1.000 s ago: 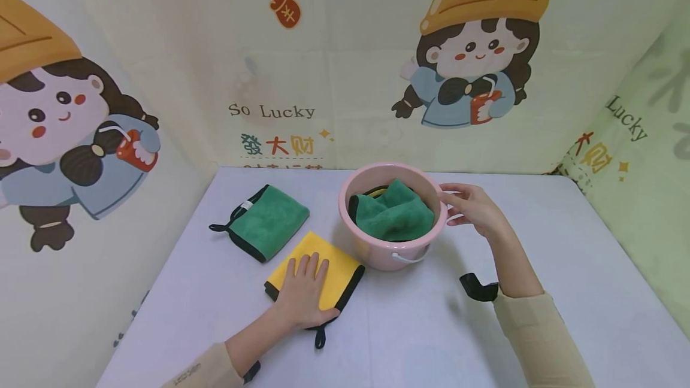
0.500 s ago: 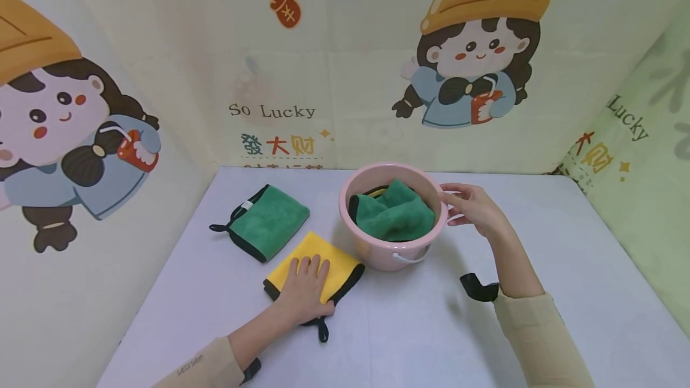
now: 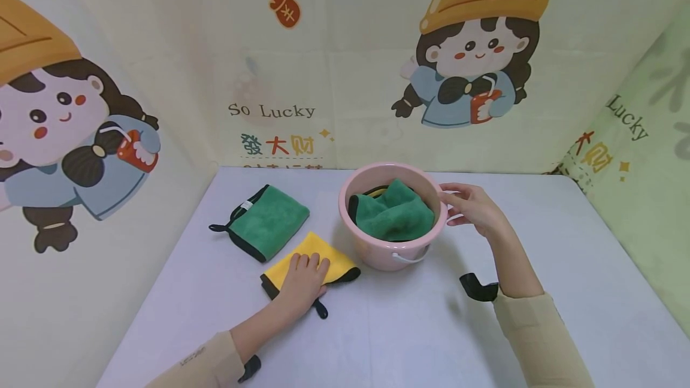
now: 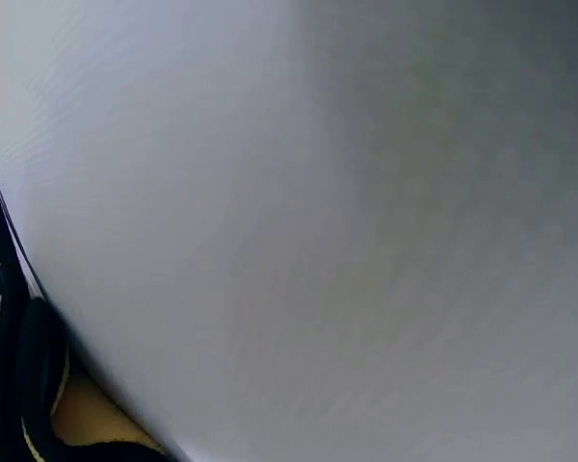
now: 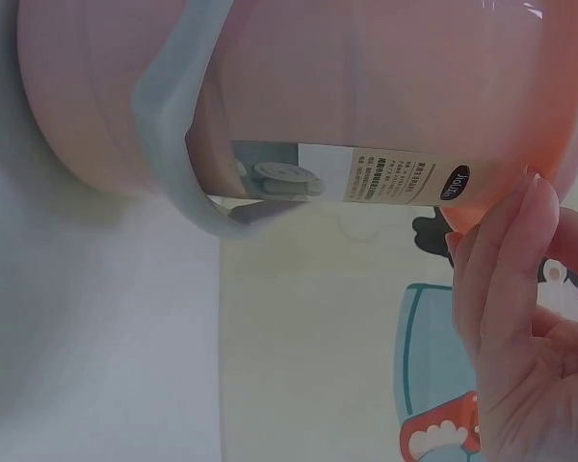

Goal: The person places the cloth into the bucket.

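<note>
My left hand (image 3: 300, 285) grips the near edge of a yellow towel (image 3: 331, 256) with black trim, its fingers curled on top and the thumb tucked at the side. In the left wrist view, only the towel's black edging (image 4: 40, 385) shows at the lower left. Right of the towel stands a pink bucket (image 3: 380, 254) holding a crumpled green towel (image 3: 396, 214). At the bucket's right rim, my right hand (image 3: 477, 208) pinches the edge; the right wrist view shows its fingers (image 5: 520, 241) against the outer wall.
A folded green towel (image 3: 272, 223) with a black loop lies at the back left of the white table (image 3: 409, 334). The bucket's pale handle (image 3: 409, 258) hangs down in front. A printed cloth backdrop (image 3: 356, 76) rises behind the table.
My left hand has gone from lying flat on the yellow towel to curling its fingers and bunching the near edge, drawing the black loop up and away. The right hand and bucket stay put.
</note>
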The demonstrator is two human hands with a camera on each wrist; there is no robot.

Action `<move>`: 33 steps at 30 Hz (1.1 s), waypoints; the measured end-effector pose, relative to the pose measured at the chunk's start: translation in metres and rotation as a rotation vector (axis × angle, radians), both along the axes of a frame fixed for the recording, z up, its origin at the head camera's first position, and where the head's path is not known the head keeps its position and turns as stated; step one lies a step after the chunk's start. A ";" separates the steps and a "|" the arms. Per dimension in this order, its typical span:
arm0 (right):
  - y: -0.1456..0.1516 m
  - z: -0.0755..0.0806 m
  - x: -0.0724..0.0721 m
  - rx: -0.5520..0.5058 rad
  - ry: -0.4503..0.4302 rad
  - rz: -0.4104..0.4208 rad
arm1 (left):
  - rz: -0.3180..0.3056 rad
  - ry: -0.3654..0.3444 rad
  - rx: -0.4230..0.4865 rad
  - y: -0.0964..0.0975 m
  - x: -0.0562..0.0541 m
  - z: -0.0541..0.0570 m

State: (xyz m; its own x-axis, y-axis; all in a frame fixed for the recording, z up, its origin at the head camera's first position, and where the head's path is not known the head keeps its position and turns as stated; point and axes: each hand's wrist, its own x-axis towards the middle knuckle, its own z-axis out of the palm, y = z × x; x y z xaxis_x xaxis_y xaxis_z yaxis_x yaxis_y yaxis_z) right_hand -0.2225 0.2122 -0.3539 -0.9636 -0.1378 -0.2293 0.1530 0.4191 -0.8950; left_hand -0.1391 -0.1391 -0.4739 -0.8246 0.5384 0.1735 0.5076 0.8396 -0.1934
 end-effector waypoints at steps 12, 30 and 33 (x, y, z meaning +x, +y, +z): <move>0.000 0.001 0.000 0.005 -0.001 0.002 | 0.080 0.209 0.057 -0.006 -0.004 0.012; 0.000 0.002 0.000 -0.004 -0.003 0.012 | 0.146 0.389 0.142 -0.022 -0.038 0.095; 0.000 0.002 0.000 -0.006 -0.002 0.009 | 0.153 0.415 0.154 -0.020 -0.043 0.106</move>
